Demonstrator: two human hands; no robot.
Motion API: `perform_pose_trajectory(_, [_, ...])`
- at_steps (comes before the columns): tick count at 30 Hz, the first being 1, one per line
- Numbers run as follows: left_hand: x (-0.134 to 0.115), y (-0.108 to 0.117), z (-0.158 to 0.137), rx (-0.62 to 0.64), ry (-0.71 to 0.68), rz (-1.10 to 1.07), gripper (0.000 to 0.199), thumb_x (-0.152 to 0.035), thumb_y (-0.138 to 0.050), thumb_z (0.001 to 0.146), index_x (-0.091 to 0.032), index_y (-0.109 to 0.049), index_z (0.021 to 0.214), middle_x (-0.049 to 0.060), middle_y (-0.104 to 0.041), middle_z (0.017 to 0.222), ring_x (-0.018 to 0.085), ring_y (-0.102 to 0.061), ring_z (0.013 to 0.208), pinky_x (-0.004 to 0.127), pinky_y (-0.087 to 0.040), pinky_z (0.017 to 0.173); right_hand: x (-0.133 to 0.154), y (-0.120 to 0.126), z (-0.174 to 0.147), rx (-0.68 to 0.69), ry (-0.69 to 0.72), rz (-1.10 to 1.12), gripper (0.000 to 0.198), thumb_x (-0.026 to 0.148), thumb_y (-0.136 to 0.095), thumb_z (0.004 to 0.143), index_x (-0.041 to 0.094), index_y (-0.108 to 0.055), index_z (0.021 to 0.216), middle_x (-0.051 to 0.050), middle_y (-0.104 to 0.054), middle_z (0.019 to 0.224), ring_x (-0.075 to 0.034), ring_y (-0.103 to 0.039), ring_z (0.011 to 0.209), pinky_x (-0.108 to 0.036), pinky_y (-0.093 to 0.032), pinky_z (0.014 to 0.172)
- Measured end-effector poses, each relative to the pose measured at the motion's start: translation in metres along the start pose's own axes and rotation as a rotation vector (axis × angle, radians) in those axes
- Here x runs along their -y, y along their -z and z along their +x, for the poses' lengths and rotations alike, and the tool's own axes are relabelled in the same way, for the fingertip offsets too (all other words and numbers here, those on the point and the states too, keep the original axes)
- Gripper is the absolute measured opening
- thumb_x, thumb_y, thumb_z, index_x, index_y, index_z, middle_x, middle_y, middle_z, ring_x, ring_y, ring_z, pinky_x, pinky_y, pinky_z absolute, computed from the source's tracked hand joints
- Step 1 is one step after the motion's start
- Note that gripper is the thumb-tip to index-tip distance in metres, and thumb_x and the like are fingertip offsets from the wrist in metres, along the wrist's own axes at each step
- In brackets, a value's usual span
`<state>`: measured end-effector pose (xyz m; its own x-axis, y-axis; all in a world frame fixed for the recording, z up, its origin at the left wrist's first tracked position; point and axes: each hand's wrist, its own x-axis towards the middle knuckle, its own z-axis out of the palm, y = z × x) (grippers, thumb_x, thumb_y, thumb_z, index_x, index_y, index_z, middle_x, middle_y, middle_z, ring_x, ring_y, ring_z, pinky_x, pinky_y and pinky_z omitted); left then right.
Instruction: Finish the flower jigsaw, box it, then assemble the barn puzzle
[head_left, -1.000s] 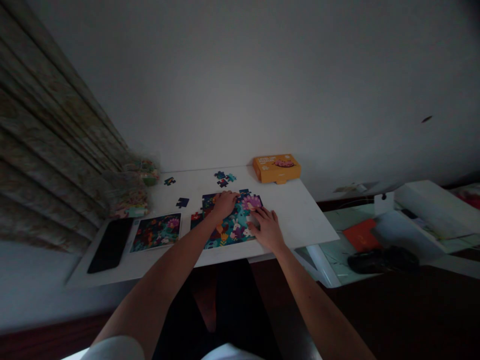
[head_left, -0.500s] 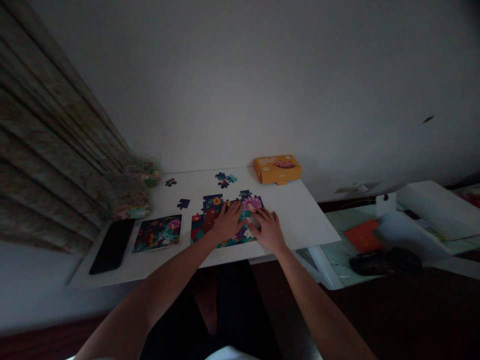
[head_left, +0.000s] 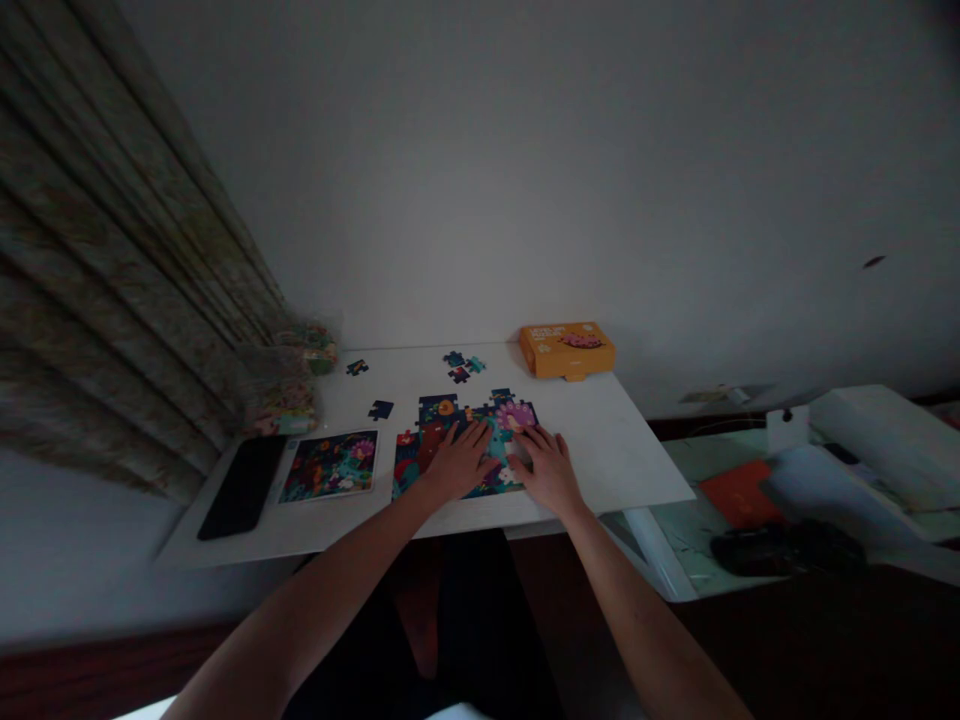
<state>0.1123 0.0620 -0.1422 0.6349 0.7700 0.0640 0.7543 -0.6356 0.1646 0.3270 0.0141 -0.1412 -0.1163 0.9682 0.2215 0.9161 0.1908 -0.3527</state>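
A colourful, partly joined jigsaw puzzle (head_left: 433, 428) lies on the white table (head_left: 607, 450), its upper edge uneven. My left hand (head_left: 457, 462) rests flat over its middle, fingers stretched out. On the puzzle's right side lies my right hand (head_left: 549, 468), fingers spread and partly over the pieces near the purple shape. Neither hand visibly holds a piece. Loose puzzle pieces (head_left: 459, 365) sit in a small group beyond the puzzle. Another loose piece (head_left: 381, 410) and a further one (head_left: 358, 368) lie to the left. Left of the puzzle is a printed reference picture (head_left: 330, 466).
An orange puzzle box (head_left: 568, 350) stands at the back right against the wall. A black phone-like slab (head_left: 241, 488) lies at the left edge, with clear bags of pieces (head_left: 281, 395) behind it. A lower glass surface (head_left: 679, 540) to the right holds an orange packet (head_left: 742, 494).
The whole view has shifted, so everything appears slightly further right and most things lower. My left hand has slid a little down and back over the puzzle; both hands stay on it.
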Motion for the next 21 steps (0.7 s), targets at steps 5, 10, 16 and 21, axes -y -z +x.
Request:
perform_pose_trajectory(5, [0.021,0.003,-0.044,-0.017,0.055,0.005,0.062,-0.058,-0.031,0.107,-0.027,-0.044,0.158,0.009,-0.041,0.165,0.028,-0.036,0.154,0.058,-0.018,0.128,-0.005,0.0,0.0,0.008,0.006,-0.004,0.039,0.042,-0.052,0.102,0.027,-0.066,0.135,-0.011,-0.06,0.149,-0.032,-0.048,0.142,-0.063,-0.03,0.118])
perform_pose_trajectory(10, [0.031,0.003,-0.076,-0.086,0.078,0.01,0.065,-0.063,-0.035,0.105,-0.027,-0.046,0.157,0.008,-0.043,0.165,0.028,-0.036,0.154,0.057,-0.019,0.128,0.0,0.005,0.033,-0.051,-0.031,0.016,0.034,0.043,-0.053,0.102,0.026,-0.07,0.126,-0.012,-0.068,0.136,-0.031,-0.058,0.129,-0.055,-0.039,0.111])
perform_pose_trajectory(16, [0.025,0.006,-0.079,-0.129,0.094,-0.039,0.06,-0.06,-0.04,0.104,-0.026,-0.051,0.153,0.008,-0.047,0.162,0.028,-0.039,0.152,0.057,-0.022,0.128,0.039,-0.008,0.129,0.001,-0.064,0.054,0.033,0.041,-0.059,0.099,0.022,-0.07,0.123,-0.012,-0.07,0.132,-0.029,-0.06,0.126,-0.044,-0.045,0.104])
perform_pose_trajectory(21, [0.023,0.01,-0.079,-0.171,0.104,-0.111,0.053,-0.049,-0.05,0.103,-0.022,-0.056,0.148,0.007,-0.052,0.158,0.027,-0.045,0.148,0.056,-0.027,0.128,0.067,-0.034,0.203,0.087,-0.125,0.046,0.043,0.044,-0.061,0.098,0.022,-0.063,0.134,-0.013,-0.065,0.14,-0.03,-0.058,0.131,-0.044,-0.046,0.105])
